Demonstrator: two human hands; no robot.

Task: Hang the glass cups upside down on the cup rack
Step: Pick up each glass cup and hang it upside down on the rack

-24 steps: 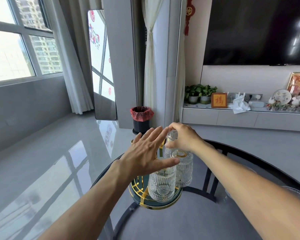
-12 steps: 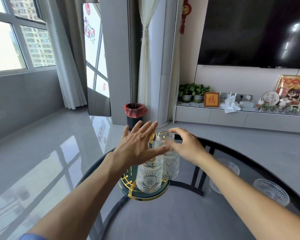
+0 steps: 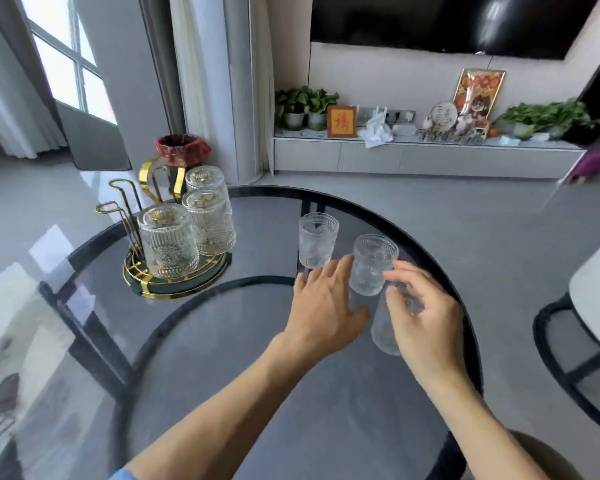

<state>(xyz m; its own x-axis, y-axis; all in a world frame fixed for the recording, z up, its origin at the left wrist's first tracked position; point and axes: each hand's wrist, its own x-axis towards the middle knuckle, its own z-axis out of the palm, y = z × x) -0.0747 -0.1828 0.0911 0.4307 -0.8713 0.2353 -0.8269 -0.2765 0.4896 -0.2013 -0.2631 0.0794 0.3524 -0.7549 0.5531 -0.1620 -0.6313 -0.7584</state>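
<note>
Right hand (image 3: 421, 318) curled loosely round nearest glass cup (image 3: 387, 327), blurred; grip firmness cannot be told. Left hand (image 3: 323, 306) spread flat, fingertips beside second cup (image 3: 373, 265), upright, long axis vertical, mouth up, apparently empty. Third upright cup (image 3: 317, 239) just beyond left fingertips. Right hand judged nearer for next pick. Cup rack (image 3: 174, 278) set well apart to far left on glass surface (image 3: 222, 358); three cups hung inverted, two gold pegs (image 3: 118, 202) free

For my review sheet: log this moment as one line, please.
rack: three cups hung upside down, two pegs free | table: three cups upright | left hand: open, beside middle cup | right hand: closing on nearest cup
</note>
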